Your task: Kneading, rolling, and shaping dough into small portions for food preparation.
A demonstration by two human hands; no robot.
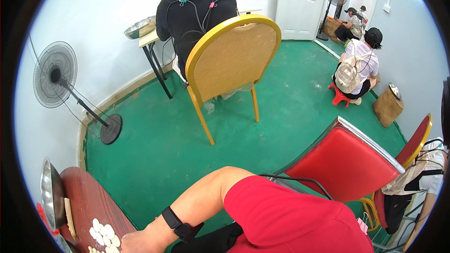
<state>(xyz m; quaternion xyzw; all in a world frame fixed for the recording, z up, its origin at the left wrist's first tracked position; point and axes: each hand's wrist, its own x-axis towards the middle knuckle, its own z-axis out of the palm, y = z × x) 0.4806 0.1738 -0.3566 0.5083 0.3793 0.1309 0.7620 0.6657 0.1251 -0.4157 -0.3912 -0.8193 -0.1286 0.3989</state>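
My right arm, in a red sleeve with a black watch (180,225) at the wrist, stretches left across the lower part of the view. My right hand (140,242) is at the edge of a dark red-brown wooden table (84,185), right beside a cluster of pale, flat oval slices (105,235). The lower edge cuts off this hand, and its fingers are mostly hidden, so its grip cannot be made out. A long tan stick-like piece (70,218) lies near the slices, next to a shiny metal bowl (52,192). My left hand is out of view.
A red-padded chair (347,161) stands close on the right. Ahead, a person in black (197,11) sits on a yellow-framed chair (234,56). A standing fan (55,74) is at left. Another person (361,61) sits on a red stool (339,96) near a brown sack (388,107).
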